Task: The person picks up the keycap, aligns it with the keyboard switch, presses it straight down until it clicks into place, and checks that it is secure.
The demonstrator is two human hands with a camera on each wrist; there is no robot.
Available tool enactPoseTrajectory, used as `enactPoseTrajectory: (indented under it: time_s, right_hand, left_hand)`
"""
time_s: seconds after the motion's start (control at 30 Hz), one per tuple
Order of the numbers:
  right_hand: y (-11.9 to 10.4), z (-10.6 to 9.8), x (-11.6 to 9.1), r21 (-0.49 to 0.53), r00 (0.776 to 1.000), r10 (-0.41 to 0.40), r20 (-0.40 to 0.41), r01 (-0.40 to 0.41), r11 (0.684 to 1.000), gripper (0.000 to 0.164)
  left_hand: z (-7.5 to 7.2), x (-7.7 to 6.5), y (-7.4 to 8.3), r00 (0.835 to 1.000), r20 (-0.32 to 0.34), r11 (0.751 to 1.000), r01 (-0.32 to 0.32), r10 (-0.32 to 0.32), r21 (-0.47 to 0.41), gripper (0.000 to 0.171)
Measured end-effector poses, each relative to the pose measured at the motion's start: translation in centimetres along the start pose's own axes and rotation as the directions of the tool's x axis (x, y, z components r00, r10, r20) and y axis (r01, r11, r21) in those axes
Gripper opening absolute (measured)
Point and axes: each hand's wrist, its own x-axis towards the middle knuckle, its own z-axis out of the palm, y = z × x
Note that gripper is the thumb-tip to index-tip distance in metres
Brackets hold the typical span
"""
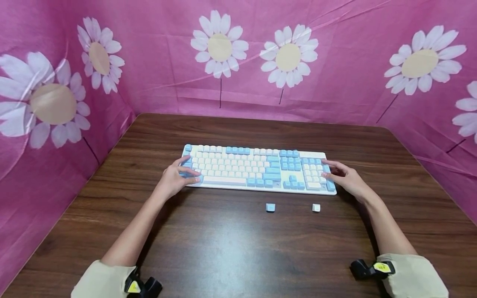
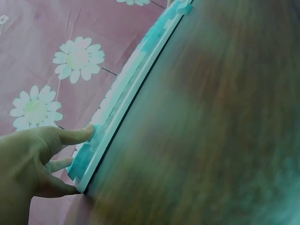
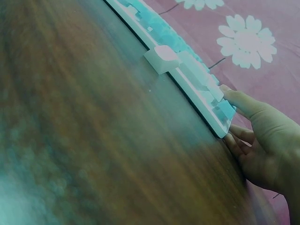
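A long white-and-blue keyboard (image 1: 231, 169) lies on the table, its spacebar side toward me. My left hand (image 1: 172, 180) holds its left end, thumb over the keys near the front corner and fingers spread along the end. At the opposite end, my right hand (image 1: 349, 179) grips the edge by the number pad; in the right wrist view the thumb (image 3: 239, 99) is on top and the other fingers curl against the side. Two loose keycaps lie in front of the keyboard: a blue keycap (image 1: 270, 207) and, farther right, a white keycap (image 1: 316, 207).
The brown wood-grain table (image 1: 231, 248) reaches back to a pink cloth (image 1: 156, 54) printed with white daisies, which hangs behind and on both sides. Black wrist cameras sit at both sleeve cuffs, low in the head view.
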Motion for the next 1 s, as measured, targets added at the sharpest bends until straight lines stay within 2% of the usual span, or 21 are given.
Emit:
enactPoseTrajectory:
  time_s: [0.27, 1.0]
  right_hand:
    - [-0.20, -0.05, 0.13, 0.000, 1.000, 0.002, -0.003, -0.002, 1.000, 0.050]
    - [-0.21, -0.08, -0.12, -0.014, 1.000, 0.001, -0.001, -0.001, 1.000, 0.049]
  left_hand:
    - [-0.34, 0.19, 0.45, 0.999, 0.016, 0.998, 0.051, -0.052, 0.037, 0.023]
    - [-0.53, 0.41, 1.04, 0.995, 0.054, 0.993, 0.084, -0.088, 0.082, 0.024]
